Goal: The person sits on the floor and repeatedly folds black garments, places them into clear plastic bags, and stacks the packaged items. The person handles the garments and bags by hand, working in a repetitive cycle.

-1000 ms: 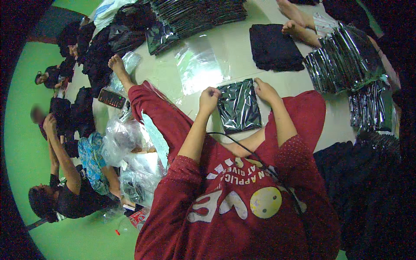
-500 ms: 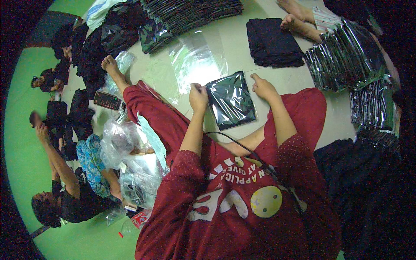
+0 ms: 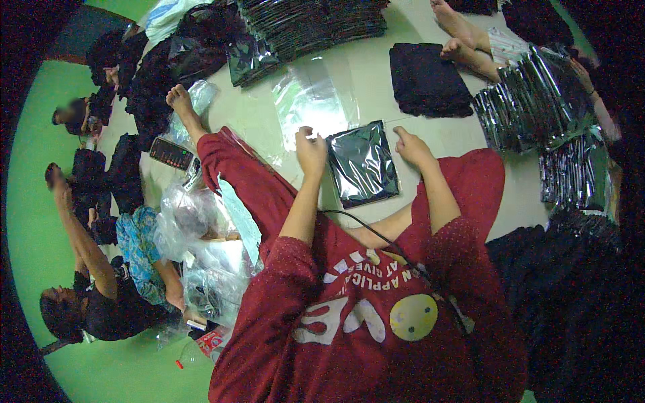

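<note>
A folded black garment in a shiny clear plastic bag point(image 3: 365, 164) lies flat on the floor between my legs. My left hand point(image 3: 311, 156) is beside its upper left corner, fingers curled in a pinch; anything held there is too small to make out. Off the bag's right edge, my right hand point(image 3: 414, 149) has its index finger stretched out and the other fingers bent, with nothing visible in it. Just beyond the bag lie flat, clear empty plastic bags point(image 3: 310, 101).
A folded black cloth pile point(image 3: 430, 80) lies ahead right. Stacks of bagged garments stand at the far side point(image 3: 316, 27) and right point(image 3: 521, 101). Left are a phone point(image 3: 170, 154), crumpled clear plastic point(image 3: 185, 218) and a seated person point(image 3: 107, 295). Black fabric point(image 3: 537, 275) is heaped right.
The whole view has shifted slightly, so the scene sits a little lower. Both hands stay beside the bagged garment, with only slight finger movement.
</note>
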### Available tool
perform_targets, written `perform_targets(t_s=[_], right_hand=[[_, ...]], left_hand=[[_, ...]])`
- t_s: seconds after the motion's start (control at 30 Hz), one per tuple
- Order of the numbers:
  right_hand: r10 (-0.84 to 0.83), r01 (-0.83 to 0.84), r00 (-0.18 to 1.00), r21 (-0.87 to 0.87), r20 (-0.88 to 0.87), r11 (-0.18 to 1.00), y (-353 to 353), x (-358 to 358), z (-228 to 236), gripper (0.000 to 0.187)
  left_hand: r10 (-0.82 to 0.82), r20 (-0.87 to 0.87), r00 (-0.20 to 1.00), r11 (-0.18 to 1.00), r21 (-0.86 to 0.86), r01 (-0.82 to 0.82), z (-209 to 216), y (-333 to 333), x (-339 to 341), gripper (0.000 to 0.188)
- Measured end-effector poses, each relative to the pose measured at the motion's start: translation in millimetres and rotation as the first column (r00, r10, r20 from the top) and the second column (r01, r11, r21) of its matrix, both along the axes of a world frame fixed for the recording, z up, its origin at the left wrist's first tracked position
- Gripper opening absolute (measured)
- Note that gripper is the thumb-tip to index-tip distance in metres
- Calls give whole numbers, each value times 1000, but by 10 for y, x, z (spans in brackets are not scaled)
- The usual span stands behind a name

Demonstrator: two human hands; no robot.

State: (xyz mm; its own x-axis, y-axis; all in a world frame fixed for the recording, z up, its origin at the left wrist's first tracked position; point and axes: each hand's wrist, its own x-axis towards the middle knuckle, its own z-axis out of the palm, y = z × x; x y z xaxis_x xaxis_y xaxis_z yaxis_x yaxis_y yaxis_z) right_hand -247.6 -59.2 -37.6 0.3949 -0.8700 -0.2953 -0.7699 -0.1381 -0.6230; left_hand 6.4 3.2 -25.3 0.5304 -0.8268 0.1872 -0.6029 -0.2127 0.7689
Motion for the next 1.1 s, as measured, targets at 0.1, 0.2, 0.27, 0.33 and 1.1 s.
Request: perform_targets(t_s=[0.1, 0.2, 0.27, 0.33, 1.1], right_hand=[[-10, 10, 1000, -17, -24, 1000, 16, 11, 13, 41], [-6, 6, 1000, -3, 13, 1000, 20, 0, 14, 41], [-8, 7, 999, 22, 36, 1000, 13, -16, 2, 41], [-9, 8, 1000, 28, 30, 1000, 4, -21, -14, 41], [-11, 16, 995, 49, -104, 999, -54, 90, 223, 45]], left_hand=[[-312, 256, 915, 948, 23, 317, 138, -55, -271, 43], [-494, 450, 744, 847, 441, 296, 279, -152, -389, 52], [-607, 346, 715, 744, 565, 358, 361, -247, -373, 51], [-662, 89, 744, 589, 676, 443, 425, -327, -320, 47], [70, -482, 873, 918, -311, -245, 2026, -1097, 2219, 33]])
